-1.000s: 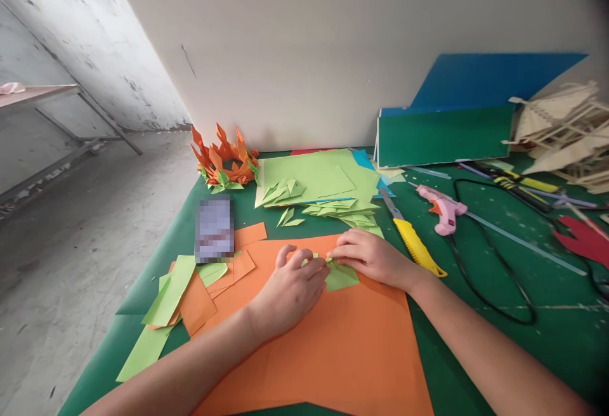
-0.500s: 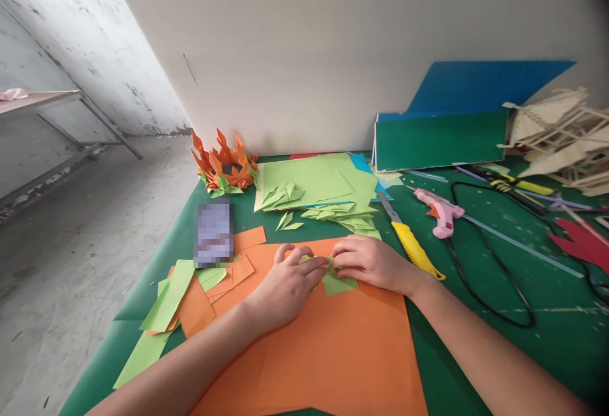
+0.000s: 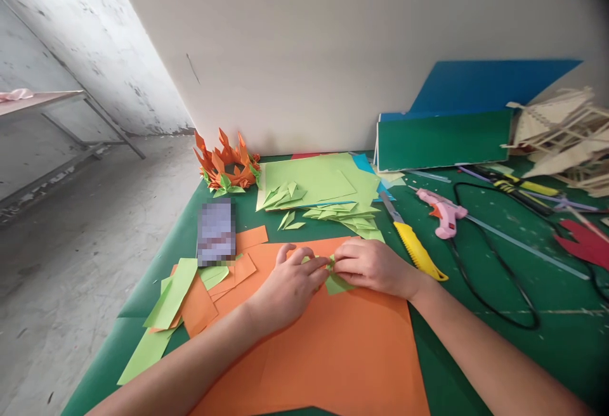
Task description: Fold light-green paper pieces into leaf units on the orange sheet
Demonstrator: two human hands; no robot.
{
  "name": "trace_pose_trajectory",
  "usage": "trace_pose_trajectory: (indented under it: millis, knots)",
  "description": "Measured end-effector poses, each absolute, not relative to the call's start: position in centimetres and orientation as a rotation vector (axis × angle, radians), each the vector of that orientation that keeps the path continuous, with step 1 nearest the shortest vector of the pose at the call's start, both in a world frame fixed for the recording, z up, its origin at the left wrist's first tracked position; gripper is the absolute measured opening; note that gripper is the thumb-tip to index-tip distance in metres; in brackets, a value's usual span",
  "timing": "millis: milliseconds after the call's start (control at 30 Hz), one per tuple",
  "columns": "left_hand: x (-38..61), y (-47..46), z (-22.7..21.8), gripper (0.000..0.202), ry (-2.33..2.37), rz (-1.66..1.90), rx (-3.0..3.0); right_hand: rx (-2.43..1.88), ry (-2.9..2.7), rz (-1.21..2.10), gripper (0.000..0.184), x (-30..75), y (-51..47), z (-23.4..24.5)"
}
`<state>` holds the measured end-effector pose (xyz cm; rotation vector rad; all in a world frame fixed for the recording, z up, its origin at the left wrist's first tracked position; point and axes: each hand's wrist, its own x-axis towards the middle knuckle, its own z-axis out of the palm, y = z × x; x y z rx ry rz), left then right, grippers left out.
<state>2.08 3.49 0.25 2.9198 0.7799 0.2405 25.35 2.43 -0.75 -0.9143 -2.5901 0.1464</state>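
Observation:
Both hands meet over a small piece of light green paper lying on a large orange sheet. My left hand pinches the paper's left side with its fingertips. My right hand presses down on the paper's top edge, fingers bunched together. Most of the green piece is hidden under the fingers. Just beyond the hands lies a pile of folded green pieces on green sheets.
A yellow utility knife lies right of my right hand. A pink glue gun with black cord, an orange paper crown, green and orange scraps, a blurred phone and a green-blue folder sit on the green mat.
The hands have closed in slightly on the green paper, folding it smaller. The view has shifted a little; everything else on the table stays put.

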Motion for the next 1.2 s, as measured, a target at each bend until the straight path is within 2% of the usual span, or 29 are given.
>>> trace_pose_trajectory:
  millis: [233,633,967,1200]
  knots:
    - [2.4,3.7,0.2,0.029,0.830,0.282,2.821,-0.947,-2.527,0.083,0.023,24.6,2.6,-1.4]
    - [2.2,3.9,0.5,0.025,0.824,0.281,2.753,-1.136,-2.339,0.357,0.010,23.9,2.6,-1.8]
    - [2.1,3.9,0.1,0.023,0.773,0.299,2.771,-1.333,-2.211,0.352,0.013,22.8,2.2,-1.8]
    - [2.1,3.9,0.1,0.022,0.771,0.283,2.768,-1.433,-2.201,0.234,0.015,22.3,2.1,-2.2]
